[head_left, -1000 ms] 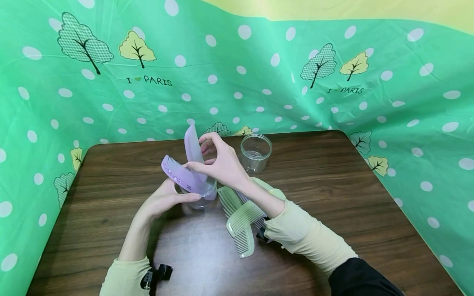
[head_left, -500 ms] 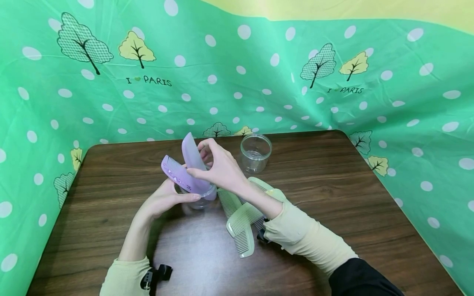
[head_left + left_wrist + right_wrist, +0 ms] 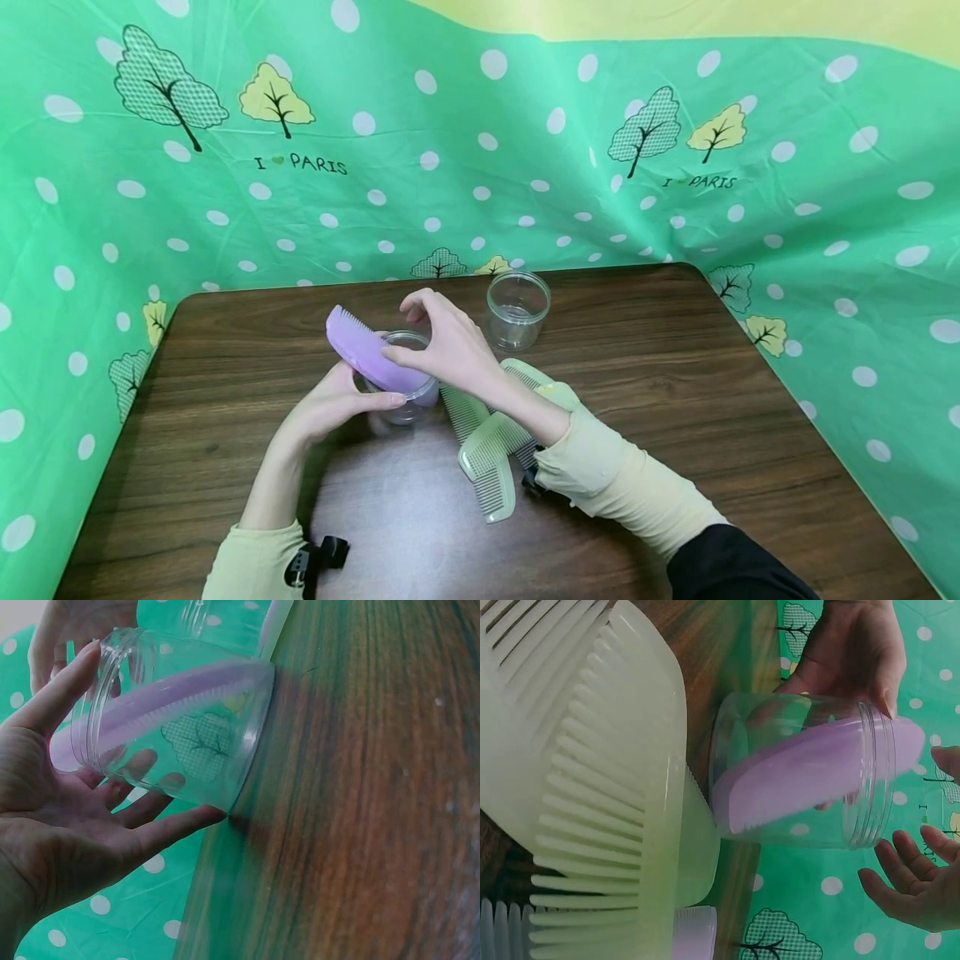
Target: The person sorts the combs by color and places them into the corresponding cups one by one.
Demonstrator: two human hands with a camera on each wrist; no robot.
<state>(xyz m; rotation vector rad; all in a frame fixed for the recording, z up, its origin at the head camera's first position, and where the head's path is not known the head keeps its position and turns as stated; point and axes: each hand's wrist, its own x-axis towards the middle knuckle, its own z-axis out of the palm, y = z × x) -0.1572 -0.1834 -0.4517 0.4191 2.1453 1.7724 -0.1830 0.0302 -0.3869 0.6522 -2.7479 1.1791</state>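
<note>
My left hand [image 3: 337,404] grips a clear plastic jar [image 3: 397,414], thumb at its rim and fingers round the far side. Purple combs [image 3: 367,354] stand slanted in that jar, lying close together, their upper ends out past the rim to the left. Through the wall in the right wrist view the purple comb [image 3: 802,769] reaches down to the jar's bottom. My right hand [image 3: 453,346] hovers at the right of the jar's mouth. Its fingers are loosely bent and apart, with nothing between them, as the right wrist view also shows.
Green combs [image 3: 487,483] lie in a crossed pile right of the jar, under my right forearm. A purple comb [image 3: 694,934] pokes out from the pile. Another clear jar [image 3: 517,312] stands at the back of the wooden table [image 3: 675,375], before a green dotted cloth [image 3: 480,125].
The upright purple comb has sunk into the jar and tipped left onto the other one. My right hand has lowered slightly and let go of it. My left hand keeps its grip.
</note>
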